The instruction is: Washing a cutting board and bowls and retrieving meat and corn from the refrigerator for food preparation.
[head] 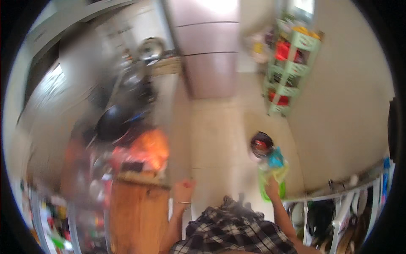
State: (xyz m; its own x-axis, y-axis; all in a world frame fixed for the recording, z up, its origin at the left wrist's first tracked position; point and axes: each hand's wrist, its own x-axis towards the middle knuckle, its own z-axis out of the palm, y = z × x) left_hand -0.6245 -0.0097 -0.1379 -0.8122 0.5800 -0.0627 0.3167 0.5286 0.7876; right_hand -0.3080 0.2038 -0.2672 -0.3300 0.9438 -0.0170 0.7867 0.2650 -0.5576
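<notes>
My right hand [272, 187] reaches down at the right, over a bright green bin [264, 190] on the floor. Pale yellow plastic [280, 173] and a blue item [276, 157] lie just beyond the fingers. Blur hides whether the hand grips any of it. Close to the counter's front edge is my left hand [185, 189], with a thin band at the wrist; its fingers are too blurred to read. A wooden board [139, 212] lies on the counter beside that arm.
A dark wok [112, 123] sits on the left counter, near a bright orange-red blurred patch [155, 146]. On the floor stand a dark round container [261, 143] and a green tiered rack [290, 73]. A pinkish refrigerator [211, 73] is ahead; a dish rack [336, 219] lies right.
</notes>
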